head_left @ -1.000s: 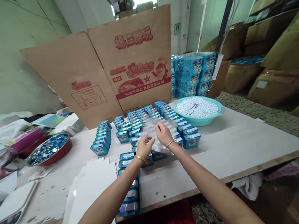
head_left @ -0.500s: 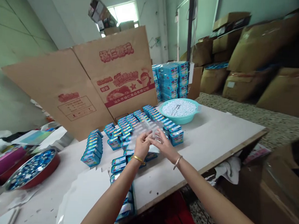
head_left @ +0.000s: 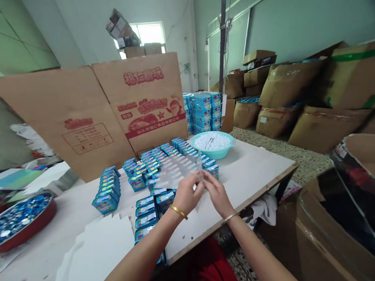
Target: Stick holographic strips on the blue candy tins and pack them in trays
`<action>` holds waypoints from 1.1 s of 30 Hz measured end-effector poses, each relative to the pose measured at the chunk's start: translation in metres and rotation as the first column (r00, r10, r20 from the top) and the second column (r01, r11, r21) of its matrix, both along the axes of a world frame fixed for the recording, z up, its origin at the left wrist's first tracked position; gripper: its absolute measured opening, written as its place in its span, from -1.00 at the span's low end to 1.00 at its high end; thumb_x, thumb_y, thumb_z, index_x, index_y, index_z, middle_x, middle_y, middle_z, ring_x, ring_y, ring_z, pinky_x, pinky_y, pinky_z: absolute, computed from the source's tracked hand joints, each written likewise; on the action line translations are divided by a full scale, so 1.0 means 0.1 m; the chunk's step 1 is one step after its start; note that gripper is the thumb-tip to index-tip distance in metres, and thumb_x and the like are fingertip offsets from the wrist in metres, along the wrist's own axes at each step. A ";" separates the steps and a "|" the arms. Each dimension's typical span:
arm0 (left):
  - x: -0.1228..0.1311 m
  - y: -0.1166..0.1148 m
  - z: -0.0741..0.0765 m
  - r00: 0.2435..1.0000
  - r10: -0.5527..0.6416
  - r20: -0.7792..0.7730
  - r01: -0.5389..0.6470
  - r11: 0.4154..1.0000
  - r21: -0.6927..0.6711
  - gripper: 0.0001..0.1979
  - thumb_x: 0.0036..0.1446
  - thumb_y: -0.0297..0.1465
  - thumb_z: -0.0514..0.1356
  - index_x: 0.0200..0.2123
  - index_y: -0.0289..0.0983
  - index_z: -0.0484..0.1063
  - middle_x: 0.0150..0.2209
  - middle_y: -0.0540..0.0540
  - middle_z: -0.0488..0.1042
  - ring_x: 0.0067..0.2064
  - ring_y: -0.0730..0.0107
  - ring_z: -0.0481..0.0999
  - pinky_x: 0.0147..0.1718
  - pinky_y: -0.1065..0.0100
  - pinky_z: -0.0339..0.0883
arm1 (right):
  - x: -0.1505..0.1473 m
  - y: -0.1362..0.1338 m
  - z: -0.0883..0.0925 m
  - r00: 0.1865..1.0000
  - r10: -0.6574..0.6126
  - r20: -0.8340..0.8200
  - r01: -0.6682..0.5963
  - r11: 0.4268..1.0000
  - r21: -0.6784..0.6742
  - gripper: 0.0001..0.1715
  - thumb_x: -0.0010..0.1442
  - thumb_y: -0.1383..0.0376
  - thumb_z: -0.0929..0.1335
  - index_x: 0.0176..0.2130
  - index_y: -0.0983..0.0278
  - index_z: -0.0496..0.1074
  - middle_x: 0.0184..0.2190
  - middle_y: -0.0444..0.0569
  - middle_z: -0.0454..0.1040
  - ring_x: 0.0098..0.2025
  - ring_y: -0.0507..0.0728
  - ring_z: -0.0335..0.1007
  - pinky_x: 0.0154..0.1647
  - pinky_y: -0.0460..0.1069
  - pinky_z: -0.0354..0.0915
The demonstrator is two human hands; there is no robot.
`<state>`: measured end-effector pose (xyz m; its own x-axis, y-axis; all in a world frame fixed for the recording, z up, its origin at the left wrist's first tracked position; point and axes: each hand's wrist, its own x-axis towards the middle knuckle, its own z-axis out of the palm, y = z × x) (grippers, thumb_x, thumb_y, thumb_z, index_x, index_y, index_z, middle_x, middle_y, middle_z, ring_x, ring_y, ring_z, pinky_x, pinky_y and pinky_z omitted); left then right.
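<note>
A clear plastic bag (head_left: 176, 171) spreads out over the rows of small blue boxes (head_left: 157, 155). My left hand (head_left: 188, 192), with a gold bangle at the wrist, pinches the bag near its right end. Touching the same end, my right hand (head_left: 214, 191) has its fingers closed on the plastic close to my left fingertips. More blue boxes (head_left: 145, 215) stand below and left of my left hand, and a separate row (head_left: 107, 191) is farther left.
A turquoise basin (head_left: 214, 145) of white pieces sits behind my hands. A large cardboard sheet (head_left: 139, 101) stands at the back. White sheets (head_left: 100, 252) and a red bowl (head_left: 19, 220) of blue pieces lie left. Cartons (head_left: 275, 119) line the right.
The view has turned somewhat to the right. My fingers have moved to the bag's right end and drawn together, and the bag now spreads out to their left.
</note>
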<state>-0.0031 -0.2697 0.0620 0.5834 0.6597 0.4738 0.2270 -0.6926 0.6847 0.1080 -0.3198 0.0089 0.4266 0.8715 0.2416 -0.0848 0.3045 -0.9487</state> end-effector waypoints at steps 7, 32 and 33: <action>-0.04 -0.07 -0.10 0.997 -0.001 0.073 0.017 0.977 -0.215 -0.83 0.08 -0.44 0.11 -0.48 -0.29 0.47 -0.33 -0.10 0.58 -0.26 0.32 0.52 -0.23 0.35 0.36 | -0.17 -0.09 -0.04 0.967 -0.004 -0.254 -0.024 0.994 -0.106 -0.18 0.10 -0.13 0.36 0.22 0.19 0.30 0.08 0.07 0.48 0.06 0.29 0.46 -0.01 0.17 0.46; -1.70 0.16 -0.27 0.768 0.550 0.327 -0.272 0.743 -0.611 -0.52 0.06 -0.03 0.24 -0.09 -0.26 0.44 -0.09 -0.19 0.54 -0.17 0.29 0.57 -0.21 0.34 0.40 | -0.36 -0.43 0.11 0.283 -0.327 0.902 0.270 0.929 0.252 -0.69 0.33 0.29 0.22 -0.21 0.29 0.53 -0.39 0.01 0.54 -0.33 0.13 0.42 -0.29 -0.03 0.25; -1.87 0.16 -0.41 0.686 0.675 0.272 -0.375 0.648 -0.663 -0.51 0.06 -0.03 0.25 -0.07 -0.26 0.43 -0.05 -0.20 0.52 -0.13 0.28 0.56 -0.22 0.37 0.40 | -0.50 -0.42 -0.08 0.296 -0.228 0.928 0.227 0.960 0.164 -0.68 0.33 0.30 0.21 -0.29 0.28 0.51 -0.41 0.01 0.52 -0.35 0.12 0.41 -0.31 -0.03 0.24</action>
<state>-0.1905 -0.2539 0.0214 -0.1430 0.9883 0.0524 -0.0113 -0.0545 0.9984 0.0582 -0.3614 0.0004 0.0997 0.7787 0.6194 0.9243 0.1580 -0.3474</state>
